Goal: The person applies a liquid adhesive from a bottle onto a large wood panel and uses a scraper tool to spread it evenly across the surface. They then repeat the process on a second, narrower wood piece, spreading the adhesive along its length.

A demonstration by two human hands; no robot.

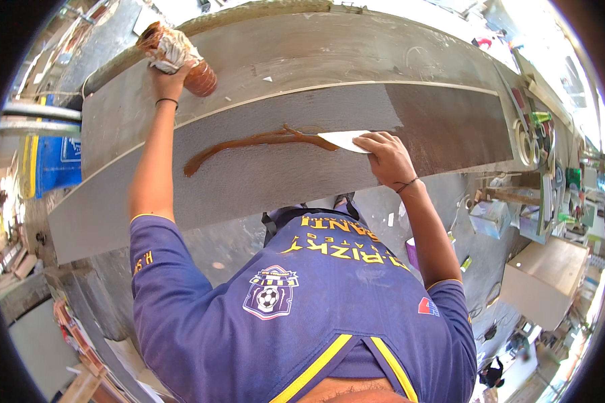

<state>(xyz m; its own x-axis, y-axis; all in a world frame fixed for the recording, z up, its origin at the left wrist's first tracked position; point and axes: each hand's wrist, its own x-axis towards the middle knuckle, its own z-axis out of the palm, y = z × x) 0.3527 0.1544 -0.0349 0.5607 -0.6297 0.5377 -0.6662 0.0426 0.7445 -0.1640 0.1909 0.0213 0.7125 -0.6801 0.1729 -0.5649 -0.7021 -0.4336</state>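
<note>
A long grey board [262, 171] lies across the workbench in front of me. A brown streak of glue [249, 143] runs over its middle. My right hand [385, 154] presses a white flat scraper [343, 140] onto the right end of the streak. The board's right part [450, 127] looks darker, coated brown. My left hand [171, 74] is raised at the far left and grips a brown glue container [181, 57] wrapped partly in white plastic, held above a second grey panel [302, 60] behind the board.
A wooden box [544, 279] and small boxes [491, 215] stand at the right, with tape rolls and tools [534, 134] along the bench's right end. A blue sheet [57, 161] hangs at the left. Concrete floor [228, 245] shows under the board.
</note>
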